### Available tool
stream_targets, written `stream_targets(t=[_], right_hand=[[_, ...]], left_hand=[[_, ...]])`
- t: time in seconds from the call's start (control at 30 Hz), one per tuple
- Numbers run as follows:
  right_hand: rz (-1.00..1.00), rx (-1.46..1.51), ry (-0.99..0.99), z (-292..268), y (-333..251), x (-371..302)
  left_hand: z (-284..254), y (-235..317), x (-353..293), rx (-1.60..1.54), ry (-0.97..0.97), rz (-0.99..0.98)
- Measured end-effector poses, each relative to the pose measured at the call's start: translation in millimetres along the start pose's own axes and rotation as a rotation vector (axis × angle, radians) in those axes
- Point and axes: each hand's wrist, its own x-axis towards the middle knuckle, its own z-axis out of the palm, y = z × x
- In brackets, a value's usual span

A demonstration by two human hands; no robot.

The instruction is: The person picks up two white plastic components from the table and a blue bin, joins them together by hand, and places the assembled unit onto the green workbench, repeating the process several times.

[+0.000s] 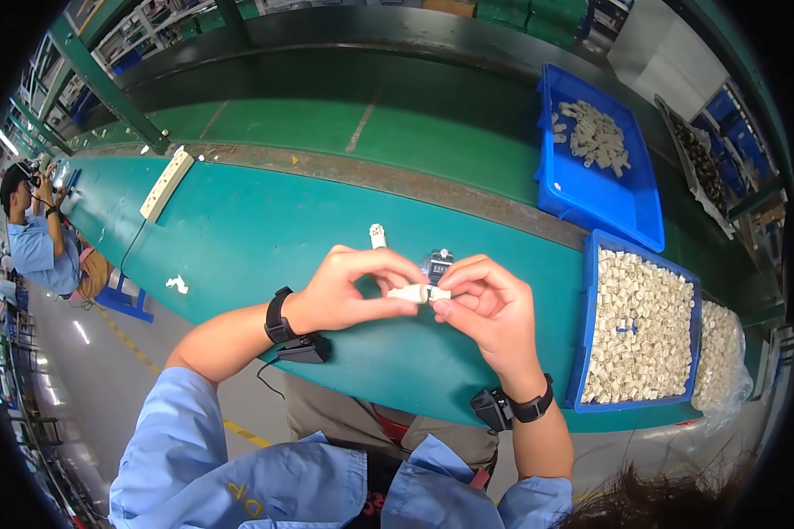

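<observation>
Above the green tabletop, my left hand (348,286) pinches a white tapered plastic piece (405,294) between thumb and fingers. Opposite it, my right hand (492,306) grips a small white plastic cap (440,294) with thumb and forefinger. The two pieces meet end to end, with a dark band between them; whether they are joined I cannot tell. A similar white plastic piece (378,235) lies just beyond my left fingers. Behind my right fingertips sits a small dark counter (439,264) with a digit window, partly hidden.
At right, a blue tray (580,353) holds many small white caps, beside a clear bag (717,357) of similar parts. Beyond it, another blue tray (556,198) holds longer white pieces. A power strip (166,187) lies far left, where another person (40,234) sits.
</observation>
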Motion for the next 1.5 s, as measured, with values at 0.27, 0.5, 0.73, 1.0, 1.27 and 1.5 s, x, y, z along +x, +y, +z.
stream_targets(t=[0.27, 0.5, 0.73, 1.0, 1.27, 1.5], right_hand=[[-0.027, -0.112, 0.013, -5, -4, 2], [-0.023, -0.140, 0.022, 1, -4, -1], [-0.081, -0.188, -0.008, 0, -8, -3], [-0.118, -0.283, -0.036, 3, -8, -3], [-0.057, -0.293, -0.026, 1, -6, -1], [-0.041, -0.386, -0.070, 4, -4, -2]], left_hand=[[2, -4, 0, -0.666, -0.246, -0.476], [-1, -3, 1, -0.729, -0.268, -0.460], [-1, -4, -1, -0.610, -0.287, -0.412], [0, -3, 0, -0.734, -0.290, -0.503], [3, -11, -2, -0.806, -0.331, -0.514], [4, -3, -1, -0.648, -0.252, -0.443]])
